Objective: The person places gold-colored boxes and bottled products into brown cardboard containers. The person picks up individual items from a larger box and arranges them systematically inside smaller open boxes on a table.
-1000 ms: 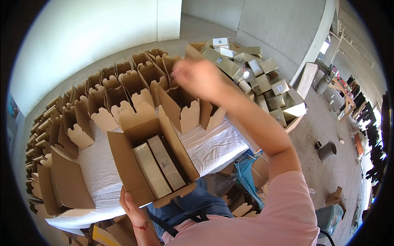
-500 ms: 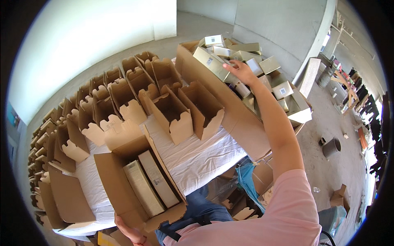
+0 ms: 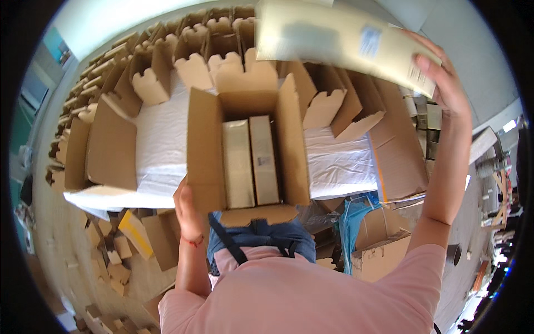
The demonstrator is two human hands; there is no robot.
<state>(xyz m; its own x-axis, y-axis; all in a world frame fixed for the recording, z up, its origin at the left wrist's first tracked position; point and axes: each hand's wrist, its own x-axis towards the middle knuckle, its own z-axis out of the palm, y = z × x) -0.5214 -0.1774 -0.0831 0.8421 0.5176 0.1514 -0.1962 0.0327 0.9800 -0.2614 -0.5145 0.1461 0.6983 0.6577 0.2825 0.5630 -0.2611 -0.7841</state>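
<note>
My right hand (image 3: 442, 72) grips one end of a long pale gold box (image 3: 334, 42), lifted high at the upper right and a little blurred. In front of me an open brown carton (image 3: 207, 150) is tilted toward me, its flaps spread. My left hand (image 3: 188, 209) holds it by its lower left side, with the thumb along the carton wall and the other fingers partly hidden. Two slim gold boxes, a left one (image 3: 238, 164) and a right one (image 3: 265, 161), lie side by side inside, with bare room at their right.
Several open brown cartons (image 3: 153, 75) stand in rows on the white-covered table (image 3: 161, 145). At the right, a large carton (image 3: 397, 150) holds more gold boxes (image 3: 433, 119). Blue plastic (image 3: 350, 222) and cardboard lie below the table edge; loose cardboard pieces (image 3: 119, 250) litter the floor at left.
My right hand has left the pile in the large carton and now holds a gold box up. The carton in my left hand appears more central and upright as the view swung left.
</note>
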